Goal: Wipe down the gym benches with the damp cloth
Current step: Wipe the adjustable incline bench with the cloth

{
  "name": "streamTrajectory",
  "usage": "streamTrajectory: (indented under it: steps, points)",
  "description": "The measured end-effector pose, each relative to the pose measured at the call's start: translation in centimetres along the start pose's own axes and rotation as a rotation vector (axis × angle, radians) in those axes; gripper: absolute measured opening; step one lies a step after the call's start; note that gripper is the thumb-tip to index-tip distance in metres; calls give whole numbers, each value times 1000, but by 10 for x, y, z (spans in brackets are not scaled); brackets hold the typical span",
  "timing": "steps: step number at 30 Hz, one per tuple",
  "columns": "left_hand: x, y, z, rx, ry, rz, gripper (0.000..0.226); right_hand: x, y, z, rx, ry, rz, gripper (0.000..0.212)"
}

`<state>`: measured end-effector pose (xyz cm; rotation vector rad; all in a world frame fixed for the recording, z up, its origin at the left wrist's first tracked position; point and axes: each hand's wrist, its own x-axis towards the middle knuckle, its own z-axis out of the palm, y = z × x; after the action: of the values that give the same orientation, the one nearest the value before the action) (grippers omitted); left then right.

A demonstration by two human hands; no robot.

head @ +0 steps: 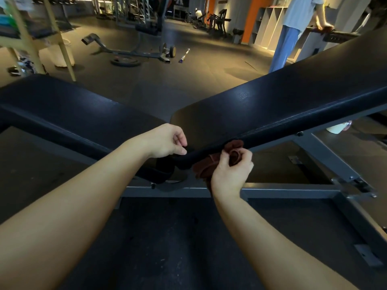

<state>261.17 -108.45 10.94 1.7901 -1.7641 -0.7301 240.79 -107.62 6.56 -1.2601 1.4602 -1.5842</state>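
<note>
Black padded bench (272,97), two pads meeting in a shallow V on a grey steel frame (289,190). Brown cloth (202,168) bunched against the right pad's near edge. On the dark floor (167,84) beyond, a weight plate (125,61) and a short bar (184,55).

seat pad (62,105) left | back pad (272,97) right — cloth (202,168) at its near edge | frame (289,192) beneath

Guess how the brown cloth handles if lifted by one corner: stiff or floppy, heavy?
Probably floppy: the cloth bunches in folds around the right hand and sags below the edge of the backrest pad. Likely light, since curled fingers alone hold it. Being damp per the task, it may cling and drag on the pad rather than slide.
</note>
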Motion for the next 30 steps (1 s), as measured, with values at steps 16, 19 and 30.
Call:
streamTrajectory:
  steps: [16, 19, 30]
  points:
    - [-6, -14, -3, 28, 6, 30, 15, -20, 8, 19, 129, -113, 216, 16]
    - [-7, -15, -5, 22, 1, 37, 14, 9, -13, -14, 105, -9, 127, 14]
    - [-6, -17, -7, 30, -4, 41, 14, -51, 14, 51, 131, -152, 305, 22]
